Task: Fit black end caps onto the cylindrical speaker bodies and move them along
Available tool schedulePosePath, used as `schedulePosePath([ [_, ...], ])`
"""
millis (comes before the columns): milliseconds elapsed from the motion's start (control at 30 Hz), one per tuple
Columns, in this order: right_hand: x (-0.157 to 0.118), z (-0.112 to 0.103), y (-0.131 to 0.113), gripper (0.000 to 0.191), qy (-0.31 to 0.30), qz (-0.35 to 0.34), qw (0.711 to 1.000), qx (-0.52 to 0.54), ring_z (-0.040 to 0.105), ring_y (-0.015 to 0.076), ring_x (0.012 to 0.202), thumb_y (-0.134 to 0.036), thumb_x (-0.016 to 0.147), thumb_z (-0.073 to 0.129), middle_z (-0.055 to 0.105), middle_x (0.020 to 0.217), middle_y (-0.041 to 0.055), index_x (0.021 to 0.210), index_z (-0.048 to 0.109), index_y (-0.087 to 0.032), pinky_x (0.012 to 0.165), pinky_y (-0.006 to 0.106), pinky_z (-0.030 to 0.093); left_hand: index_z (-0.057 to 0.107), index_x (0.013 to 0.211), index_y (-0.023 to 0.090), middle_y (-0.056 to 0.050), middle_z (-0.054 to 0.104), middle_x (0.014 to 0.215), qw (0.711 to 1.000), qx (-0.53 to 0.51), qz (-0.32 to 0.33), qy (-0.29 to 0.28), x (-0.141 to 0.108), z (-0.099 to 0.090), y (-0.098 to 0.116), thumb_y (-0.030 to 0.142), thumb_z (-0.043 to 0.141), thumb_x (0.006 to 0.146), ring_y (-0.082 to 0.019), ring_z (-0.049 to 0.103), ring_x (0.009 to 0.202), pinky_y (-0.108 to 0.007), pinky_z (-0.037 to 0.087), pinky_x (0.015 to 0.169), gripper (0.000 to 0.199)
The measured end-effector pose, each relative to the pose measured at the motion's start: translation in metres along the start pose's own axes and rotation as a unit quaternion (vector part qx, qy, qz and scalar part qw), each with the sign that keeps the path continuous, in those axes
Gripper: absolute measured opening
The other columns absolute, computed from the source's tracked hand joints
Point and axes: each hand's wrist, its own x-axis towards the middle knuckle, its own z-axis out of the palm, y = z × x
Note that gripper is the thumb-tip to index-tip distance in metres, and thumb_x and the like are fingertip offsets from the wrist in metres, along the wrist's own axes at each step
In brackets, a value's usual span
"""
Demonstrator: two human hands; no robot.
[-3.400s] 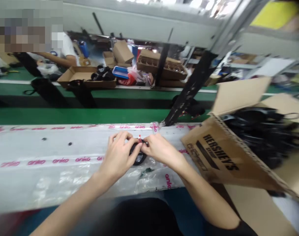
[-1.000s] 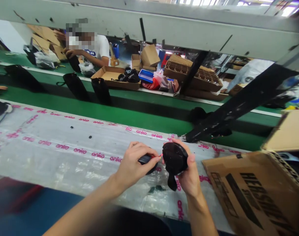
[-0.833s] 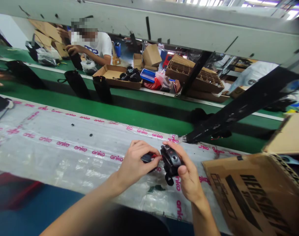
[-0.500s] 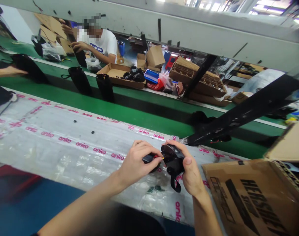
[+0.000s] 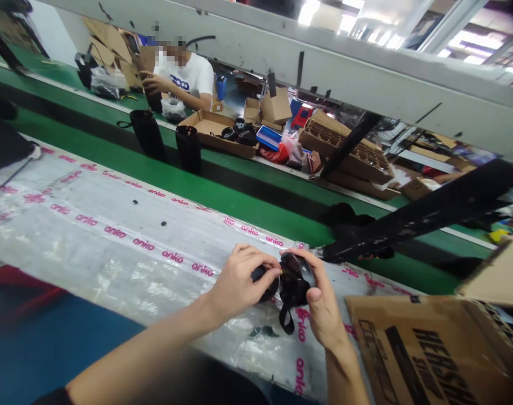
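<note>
Black round part (image 5: pixel 295 279) with a short strap (image 5: pixel 287 323) hanging down is held in the right hand (image 5: pixel 319 306), just above the bench. The right thumb (image 5: pixel 316 295) presses on its front and the other fingers curve behind it, so this hand is closed around the part, not spread. The left hand (image 5: pixel 242 278) holds a small dark piece (image 5: pixel 262 275), pinching it between the thumb and the curled fingers (image 5: pixel 252 260). The two pieces touch or almost touch between the hands, but the fingers hide this place, so I cannot tell how they meet. For such small work, it seems good to keep both hands close and steady, to hold each piece firmly without squeezing too much, and to let the strap hang free so it does not come between the pieces.

Under the hands lies a clear plastic sheet (image 5: pixel 130 264) with pink printing. On the right is a brown cardboard box (image 5: pixel 425 349) with black letters. Farther away, black pouches (image 5: pixel 147 135) stand on a green belt (image 5: pixel 223 191), and behind them a cardboard tray (image 5: pixel 197 132) holds black parts, near a person in a white T-shirt (image 5: pixel 184 76).
</note>
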Motion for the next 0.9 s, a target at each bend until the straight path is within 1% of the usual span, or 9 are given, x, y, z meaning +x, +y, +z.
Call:
schedulePosePath([
  [200,0.002,0.003,0.002,0.060,0.025,0.060,0.996,0.056,0.070,0.0262,0.104,-0.074,0.106,0.038,0.073,0.121,0.0066,0.133,0.067,-0.029,0.090,0.037,0.056,0.065,0.100,0.020,0.001,0.079,0.095,0.994,0.027,0.089,-0.057,-0.002,0.000,-0.003,0.017,0.067,0.103,-0.017,0.072,0.089,-0.039,0.043,0.098,0.005],
  [300,0.001,0.008,0.003,0.056,0.033,0.074,0.994,0.075,0.070,0.0257,0.105,-0.070,0.108,0.038,0.073,0.121,0.0067,0.133,0.066,-0.029,0.087,0.036,0.057,0.064,0.101,0.019,0.001,0.079,0.098,0.994,0.061,0.076,-0.038,-0.005,0.002,-0.002,0.015,0.064,0.104,-0.017,0.072,0.089,-0.041,0.041,0.101,0.006],
  [400,0.000,0.014,0.005,0.056,0.065,0.066,0.993,0.072,0.069,0.0275,0.111,-0.069,0.109,0.036,0.072,0.125,0.0076,0.133,0.065,-0.028,0.091,0.039,0.057,0.063,0.104,0.019,0.000,0.079,0.098,0.995,0.073,0.058,-0.020,-0.006,0.004,0.002,0.016,0.063,0.106,-0.019,0.071,0.092,-0.041,0.044,0.099,0.004],
  [500,-0.001,0.016,0.010,0.065,0.090,0.032,0.995,0.043,0.067,0.0303,0.116,-0.079,0.104,0.038,0.069,0.131,0.0086,0.135,0.063,-0.028,0.099,0.043,0.055,0.065,0.106,0.019,-0.005,0.075,0.100,0.996,0.075,0.040,-0.027,-0.005,0.002,0.003,0.019,0.060,0.107,-0.022,0.068,0.097,-0.038,0.050,0.093,0.005],
  [567,-0.002,0.017,0.011,0.071,0.085,0.018,0.995,0.040,0.067,0.0316,0.119,-0.085,0.099,0.040,0.068,0.133,0.0089,0.136,0.064,-0.029,0.102,0.045,0.054,0.065,0.106,0.018,-0.008,0.071,0.103,0.996,0.079,0.037,-0.036,-0.004,0.000,0.003,0.021,0.059,0.107,-0.023,0.067,0.099,-0.038,0.052,0.091,0.007],
  [633,-0.004,0.016,0.009,0.073,0.075,0.016,0.996,0.043,0.066,0.0322,0.120,-0.086,0.098,0.040,0.068,0.133,0.0093,0.138,0.063,-0.029,0.103,0.046,0.053,0.065,0.104,0.017,-0.008,0.069,0.103,0.995,0.079,0.047,-0.037,-0.004,-0.002,0.003,0.020,0.060,0.107,-0.023,0.066,0.099,-0.038,0.052,0.092,0.007],
  [700,-0.007,0.016,0.004,0.070,0.082,0.017,0.996,0.015,0.065,0.0327,0.121,-0.082,0.101,0.040,0.067,0.135,0.0101,0.139,0.063,-0.029,0.101,0.045,0.053,0.064,0.101,0.018,-0.006,0.070,0.100,0.995,0.080,0.051,-0.034,-0.004,-0.002,0.004,0.019,0.061,0.106,-0.023,0.065,0.097,-0.039,0.049,0.093,0.006],
  [800,-0.010,0.018,-0.003,0.059,0.106,0.022,0.993,-0.052,0.063,0.0332,0.123,-0.073,0.104,0.044,0.066,0.135,0.0106,0.139,0.062,-0.028,0.096,0.043,0.053,0.063,0.099,0.019,-0.003,0.071,0.098,0.996,0.073,0.024,-0.049,-0.003,-0.003,0.007,0.018,0.062,0.105,-0.022,0.064,0.096,-0.040,0.045,0.094,0.007],
  [900,-0.010,0.020,-0.004,0.055,0.108,0.030,0.993,-0.036,0.065,0.0313,0.115,-0.069,0.107,0.040,0.067,0.128,0.0096,0.136,0.062,-0.028,0.091,0.041,0.052,0.063,0.097,0.019,-0.002,0.071,0.096,0.995,0.051,0.005,-0.084,0.001,-0.005,0.008,0.018,0.064,0.105,-0.021,0.066,0.096,-0.039,0.043,0.093,0.009],
])
